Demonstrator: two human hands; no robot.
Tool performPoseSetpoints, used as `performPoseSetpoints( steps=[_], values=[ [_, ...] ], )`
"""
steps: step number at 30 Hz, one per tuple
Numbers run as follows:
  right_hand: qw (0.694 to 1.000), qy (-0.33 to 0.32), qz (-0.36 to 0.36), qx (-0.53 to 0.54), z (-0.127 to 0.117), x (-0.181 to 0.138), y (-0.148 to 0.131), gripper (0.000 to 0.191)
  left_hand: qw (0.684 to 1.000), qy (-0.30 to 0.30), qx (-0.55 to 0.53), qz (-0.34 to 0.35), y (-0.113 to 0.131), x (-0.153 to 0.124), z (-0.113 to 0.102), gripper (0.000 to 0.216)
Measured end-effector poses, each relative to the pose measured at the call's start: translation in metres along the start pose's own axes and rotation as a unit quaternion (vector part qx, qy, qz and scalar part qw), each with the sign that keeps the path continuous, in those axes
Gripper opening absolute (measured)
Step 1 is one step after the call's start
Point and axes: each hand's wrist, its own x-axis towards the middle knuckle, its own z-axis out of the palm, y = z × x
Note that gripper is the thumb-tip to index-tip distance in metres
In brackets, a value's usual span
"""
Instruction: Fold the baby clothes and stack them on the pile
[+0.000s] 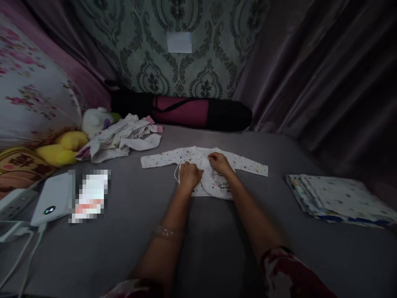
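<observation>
A small white baby shirt [223, 191] with dark prints lies spread on the grey bed sheet, both sleeves stretched out sideways. My left hand [190, 176] rests on the shirt's left front, its fingers bent down onto the cloth; a white tie string hangs out beside it. My right hand [219, 162] pinches the edge of the overlapping front flap near the neckline. A printed figure and lettering on the flap show partly beneath my right wrist. My left fingertips are partly hidden, and any cloth between them cannot be made out.
Folded printed cloths [347, 198] lie at the right. Crumpled baby clothes [124, 138] and plush toys [66, 147] are at the left, with a white power bank [54, 196], cables and a power strip [18, 203] nearer. A black and maroon long bag [182, 111] lies along the wall.
</observation>
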Motion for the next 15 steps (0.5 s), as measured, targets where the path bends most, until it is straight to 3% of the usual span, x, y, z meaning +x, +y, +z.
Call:
performPoseSetpoints(
  steps=[4, 7, 15],
  values=[
    [0.994, -0.020, -0.016, -0.104, 0.003, -0.010, -0.008, 0.037, 1.000, -0.007, 0.018, -0.022, 0.010, -0.009, -0.001, 0.031],
    [0.987, -0.041, -0.014, -0.153, 0.002, -0.012, -0.015, 0.035, 0.999, -0.020, 0.020, -0.030, 0.013, -0.010, 0.000, 0.030],
    [0.990, -0.053, -0.019, -0.127, -0.004, -0.010, -0.016, 0.019, 0.999, -0.032, -0.002, -0.037, 0.015, -0.006, 0.002, 0.025]
  ],
)
